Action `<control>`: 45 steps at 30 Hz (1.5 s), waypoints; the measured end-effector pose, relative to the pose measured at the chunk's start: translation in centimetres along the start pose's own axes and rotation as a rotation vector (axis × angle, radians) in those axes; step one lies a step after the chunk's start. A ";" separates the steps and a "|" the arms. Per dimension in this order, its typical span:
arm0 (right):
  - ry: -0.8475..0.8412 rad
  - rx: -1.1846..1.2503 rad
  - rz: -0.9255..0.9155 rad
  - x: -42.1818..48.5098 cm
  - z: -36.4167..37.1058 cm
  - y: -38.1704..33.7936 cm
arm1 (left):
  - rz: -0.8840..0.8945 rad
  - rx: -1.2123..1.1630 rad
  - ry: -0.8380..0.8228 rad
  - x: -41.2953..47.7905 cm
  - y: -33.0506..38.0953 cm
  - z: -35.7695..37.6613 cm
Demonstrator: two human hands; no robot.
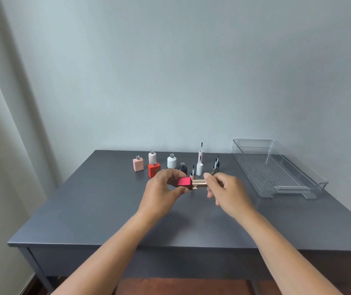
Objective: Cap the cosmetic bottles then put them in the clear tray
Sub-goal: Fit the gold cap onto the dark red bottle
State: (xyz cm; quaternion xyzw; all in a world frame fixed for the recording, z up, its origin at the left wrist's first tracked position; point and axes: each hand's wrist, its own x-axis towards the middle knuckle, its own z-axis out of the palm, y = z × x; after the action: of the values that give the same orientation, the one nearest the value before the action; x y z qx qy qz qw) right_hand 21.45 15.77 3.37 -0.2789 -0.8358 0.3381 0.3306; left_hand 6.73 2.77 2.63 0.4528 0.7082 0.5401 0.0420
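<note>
The left hand (161,188) pinches the red bottle (184,182) above the table (106,209), with its long axis level, left to right. The right hand (225,190) pinches the gold cap (199,183) at its neck, on the same line. The tray (253,143) lies nearer the right hand.

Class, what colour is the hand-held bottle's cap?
Rose gold: the shiny cylindrical cap on the square magenta bottle; head view.

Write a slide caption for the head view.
Left hand holds a pink bottle, right hand a gold cap against it, near a clear tray.
</note>
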 end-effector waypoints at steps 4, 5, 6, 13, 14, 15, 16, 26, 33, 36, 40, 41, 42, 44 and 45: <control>-0.025 -0.025 -0.035 0.0 -0.2 0.3 | -0.024 0.006 -0.004 0.0 -0.1 -0.2; -0.046 -0.034 -0.051 -0.1 -0.3 0.4 | -0.029 0.008 -0.008 0.0 -0.1 -0.3; -0.063 -0.058 -0.072 -0.1 -0.3 0.5 | -0.031 0.011 -0.014 0.0 -0.1 -0.3; -0.062 -0.216 -0.258 -0.5 -0.3 0.2 | 0.016 0.058 -0.055 -0.1 0.3 -0.3; -0.066 -0.241 -0.262 -0.5 -0.3 0.1 | 0.035 0.075 -0.060 -0.1 0.3 -0.3; -0.067 -0.263 -0.262 -0.5 -0.3 0.1 | 0.053 0.098 -0.064 -0.2 0.3 -0.3; -0.068 -0.283 -0.259 -0.6 -0.3 0.1 | 0.072 0.126 -0.066 -0.3 0.3 -0.4; -0.166 -0.208 -0.066 -0.9 0.9 1.2 | 0.183 0.375 -0.069 -1.8 -0.2 0.1; -0.183 -0.087 0.040 -0.6 1.3 1.2 | 0.252 0.457 -0.050 -2.0 -0.5 0.3; -0.161 0.020 0.060 -0.4 1.3 0.7 | 0.208 0.415 -0.055 -1.7 -0.7 0.4; -0.158 0.148 0.096 -0.1 1.0 0.2 | 0.172 0.341 -0.122 -1.1 -1.0 0.1; -0.170 0.211 0.110 -0.2 1.0 0.1 | 0.161 0.315 -0.133 -0.9 -1.0 0.0; -0.178 0.280 0.127 -0.1 1.0 0.1 | 0.145 0.291 -0.138 -0.8 -1.1 -0.1; -0.188 0.376 0.151 -0.1 0.8 0.0 | 0.101 0.268 -0.142 -0.7 -1.2 -0.2; -0.193 0.397 0.160 0.0 0.6 0.0 | 0.076 0.265 -0.147 -0.6 -1.3 -0.2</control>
State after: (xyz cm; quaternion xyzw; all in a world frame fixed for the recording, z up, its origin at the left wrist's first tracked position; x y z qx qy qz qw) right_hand 21.06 15.55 3.02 -0.2403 -0.7560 0.5460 0.2695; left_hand 6.17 2.20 1.40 0.5190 0.7506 0.4087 0.0131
